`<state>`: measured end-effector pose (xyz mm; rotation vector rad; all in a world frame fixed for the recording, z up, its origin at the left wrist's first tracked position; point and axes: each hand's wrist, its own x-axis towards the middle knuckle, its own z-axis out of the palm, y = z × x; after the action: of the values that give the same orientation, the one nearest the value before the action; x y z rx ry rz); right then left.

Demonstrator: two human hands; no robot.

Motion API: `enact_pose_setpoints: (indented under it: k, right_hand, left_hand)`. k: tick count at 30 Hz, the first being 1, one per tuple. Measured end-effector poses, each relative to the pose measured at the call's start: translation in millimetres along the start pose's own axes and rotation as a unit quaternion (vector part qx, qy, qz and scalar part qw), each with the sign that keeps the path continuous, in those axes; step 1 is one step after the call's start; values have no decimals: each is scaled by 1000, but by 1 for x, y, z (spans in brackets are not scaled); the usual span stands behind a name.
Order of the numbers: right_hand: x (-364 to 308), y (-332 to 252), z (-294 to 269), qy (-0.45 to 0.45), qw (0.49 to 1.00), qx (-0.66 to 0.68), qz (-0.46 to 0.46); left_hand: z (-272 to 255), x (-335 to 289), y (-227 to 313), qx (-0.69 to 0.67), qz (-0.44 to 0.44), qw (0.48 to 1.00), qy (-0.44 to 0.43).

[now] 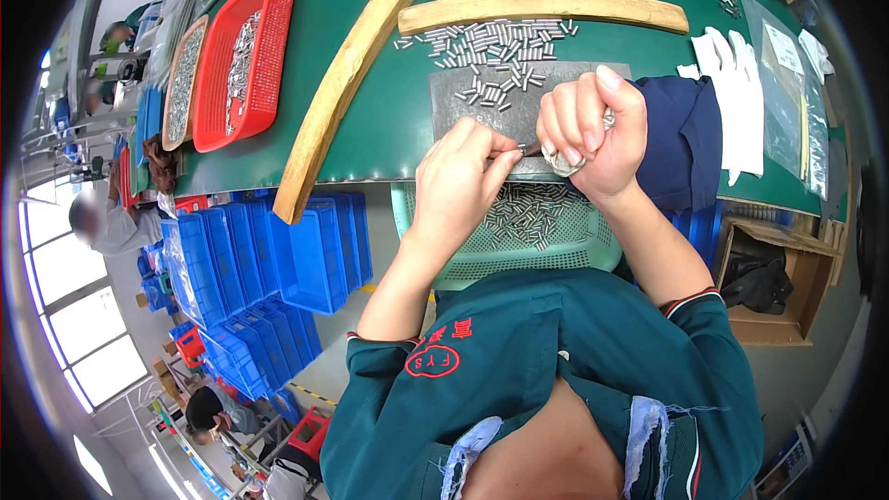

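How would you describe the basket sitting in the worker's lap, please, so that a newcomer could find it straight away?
Start at the green table and follow its near edge down to the person's left hand. Directly below, against the teal jacket, sits the pale green basket with small metal pins lying in it. Unlike the solid blue bins stacked to its left, it has perforated walls and a light mint colour.

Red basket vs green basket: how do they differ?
The red basket sits up on the green table at far left, away from both hands; the green basket hangs below the table's front edge, right under the left hand and right hand. The red one shows just a narrow strip of pins down its middle; the green one's pins are spread across its floor. Both are perforated plastic holding small metal pins.
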<state>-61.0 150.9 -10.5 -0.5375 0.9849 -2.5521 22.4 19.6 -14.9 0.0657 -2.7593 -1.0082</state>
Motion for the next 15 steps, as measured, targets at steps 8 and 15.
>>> enact_pose_setpoints:
  k: [8,15]
  right_hand:
    - [-3,2,2,2,1000,9,-10]
    - [-4,4,5,-6,997,-75,-27]
  left_hand:
    - [2,-2,-2,7,15,1000,13]
    - [2,0,-4,7,16,1000,5]
